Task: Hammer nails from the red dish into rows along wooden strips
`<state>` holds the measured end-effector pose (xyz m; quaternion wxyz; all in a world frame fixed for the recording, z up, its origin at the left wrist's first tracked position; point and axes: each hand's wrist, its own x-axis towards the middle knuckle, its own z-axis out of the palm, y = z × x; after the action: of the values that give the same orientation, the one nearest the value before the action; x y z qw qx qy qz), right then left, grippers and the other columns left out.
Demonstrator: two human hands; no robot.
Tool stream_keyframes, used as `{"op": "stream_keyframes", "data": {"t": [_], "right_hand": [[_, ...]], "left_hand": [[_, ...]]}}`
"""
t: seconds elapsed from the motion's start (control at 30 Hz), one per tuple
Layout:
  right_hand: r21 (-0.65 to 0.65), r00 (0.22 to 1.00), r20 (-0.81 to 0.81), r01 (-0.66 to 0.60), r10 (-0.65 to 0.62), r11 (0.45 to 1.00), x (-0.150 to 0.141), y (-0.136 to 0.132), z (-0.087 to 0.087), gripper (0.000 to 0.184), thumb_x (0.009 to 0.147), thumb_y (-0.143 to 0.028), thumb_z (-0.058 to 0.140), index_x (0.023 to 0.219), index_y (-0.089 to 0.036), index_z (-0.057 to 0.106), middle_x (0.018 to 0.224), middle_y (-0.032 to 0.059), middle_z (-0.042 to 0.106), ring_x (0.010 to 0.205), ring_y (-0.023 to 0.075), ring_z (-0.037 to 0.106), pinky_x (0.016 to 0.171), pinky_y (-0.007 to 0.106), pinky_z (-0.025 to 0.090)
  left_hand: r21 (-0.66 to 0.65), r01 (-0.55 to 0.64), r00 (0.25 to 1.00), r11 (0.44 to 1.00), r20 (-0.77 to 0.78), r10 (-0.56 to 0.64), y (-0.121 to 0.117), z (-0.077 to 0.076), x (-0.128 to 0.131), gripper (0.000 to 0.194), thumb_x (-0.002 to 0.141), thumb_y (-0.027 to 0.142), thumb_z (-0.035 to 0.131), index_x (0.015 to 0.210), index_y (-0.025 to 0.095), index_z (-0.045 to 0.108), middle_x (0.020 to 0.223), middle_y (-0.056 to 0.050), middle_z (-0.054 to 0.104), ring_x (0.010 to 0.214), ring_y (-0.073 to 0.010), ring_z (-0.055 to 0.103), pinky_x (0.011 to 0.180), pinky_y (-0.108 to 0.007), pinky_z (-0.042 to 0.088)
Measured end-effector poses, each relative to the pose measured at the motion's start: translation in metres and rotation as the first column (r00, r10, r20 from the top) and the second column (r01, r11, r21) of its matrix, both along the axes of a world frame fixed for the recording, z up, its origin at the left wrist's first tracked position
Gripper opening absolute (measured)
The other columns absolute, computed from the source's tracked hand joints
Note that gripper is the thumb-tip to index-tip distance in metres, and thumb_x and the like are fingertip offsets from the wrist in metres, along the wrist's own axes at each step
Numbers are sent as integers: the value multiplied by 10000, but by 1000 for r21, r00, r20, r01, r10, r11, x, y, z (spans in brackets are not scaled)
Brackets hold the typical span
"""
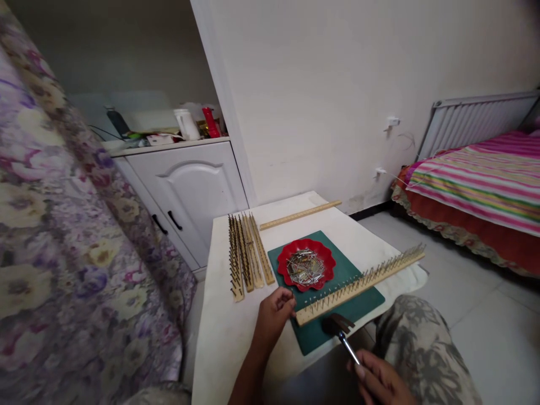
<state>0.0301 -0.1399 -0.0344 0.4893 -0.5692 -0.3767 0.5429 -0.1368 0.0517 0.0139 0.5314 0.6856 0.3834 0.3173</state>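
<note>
My left hand (277,308) is closed in a pinch at the near left end of a wooden strip (300,318). A thin tip at its fingertips looks like a nail. Rows of upright nails (358,283) stand along most of this strip, which lies slantwise across a green mat (306,340). My right hand (377,378) is wrapped round the shiny handle of a claw hammer (349,347). The dark hammer head is just in front of the strip, over the mat's near edge. Behind the strip, a red scalloped dish (284,256) holds a pile of loose nails (307,269).
Several nail-studded strips (248,253) lie side by side on the left of the white-covered table (228,343). Another strip (300,215) lies along the back. A white cabinet (189,185) and flowered curtain (84,247) stand left; a bed (476,180) stands right.
</note>
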Motion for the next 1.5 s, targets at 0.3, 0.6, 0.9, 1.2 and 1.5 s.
{"op": "stream_keyframes", "data": {"t": [0.3,0.6,0.9,1.2,1.5], "right_hand": [[51,999,51,-13,10,999,0,-2,-4,444,826,-632,431,744,-196,458,430,-108,408,326,33,237,337,171,130],[41,999,19,-36,36,998,0,0,-7,464,812,-654,433,784,-191,460,426,-114,415,308,28,231,317,161,127],[36,1000,1,-28,28,999,1,-1,-13,454,816,-640,445,808,-187,468,422,-118,432,306,29,242,314,160,134],[25,999,16,-46,46,999,1,1,-8,463,816,-644,437,797,-182,466,435,-109,443,303,27,251,310,161,138],[28,998,40,-49,47,998,-1,0,8,465,804,-659,438,751,-197,456,440,-106,419,313,33,228,313,173,118]], "left_hand": [[136,-127,990,983,-41,134,-26,-12,8,148,735,300,581,732,155,610,627,20,586,596,-117,530,565,-198,407],[318,-146,973,937,-125,194,-29,-19,9,145,747,304,569,716,180,637,670,9,623,661,-138,565,629,-218,427],[358,-93,976,929,-150,156,-27,-29,10,147,771,286,556,714,177,637,704,-5,620,696,-147,574,643,-226,434],[391,-65,986,918,-118,120,-27,-27,12,129,776,240,558,686,182,630,746,-14,612,724,-148,578,671,-233,436],[459,4,987,889,-144,70,-30,-28,10,138,813,220,529,719,189,625,797,-26,588,773,-150,575,701,-237,435]]}}
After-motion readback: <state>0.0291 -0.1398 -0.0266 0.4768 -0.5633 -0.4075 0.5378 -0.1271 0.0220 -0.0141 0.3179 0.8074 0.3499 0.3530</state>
